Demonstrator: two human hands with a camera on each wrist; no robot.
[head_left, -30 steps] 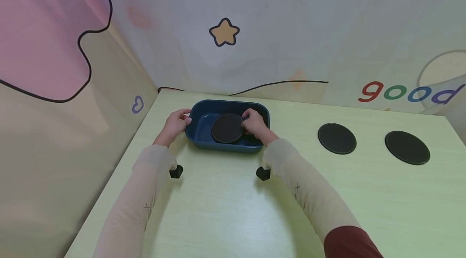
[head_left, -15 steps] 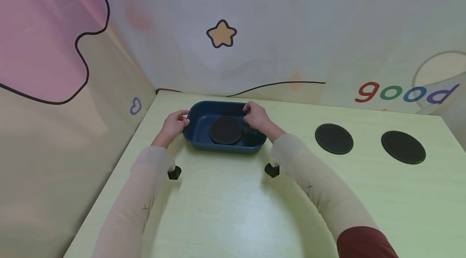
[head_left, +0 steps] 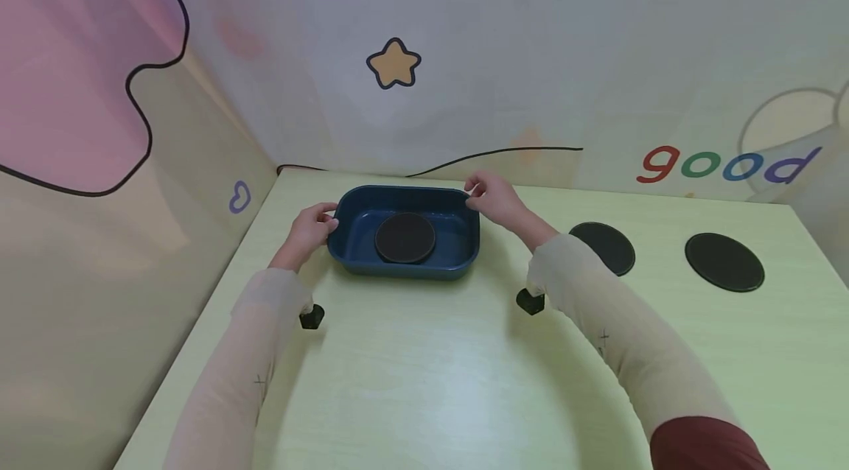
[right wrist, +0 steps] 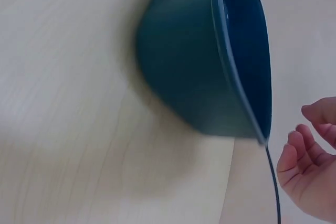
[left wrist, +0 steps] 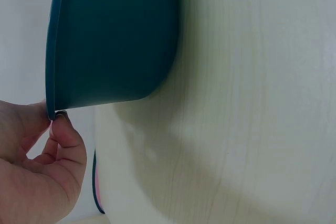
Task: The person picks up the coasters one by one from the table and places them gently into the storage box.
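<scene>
We pinch the left rim of the blue tray with our left hand, thumb and fingers closed on its edge, while our right hand hovers just off the tray's far right corner, fingers loosely curled and holding nothing. The tray sits on the table near the back wall, with one black disc flat inside. Two more discs lie well apart to the right.

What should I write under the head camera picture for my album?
A left hand pinches a blue tray holding one black disc.
</scene>
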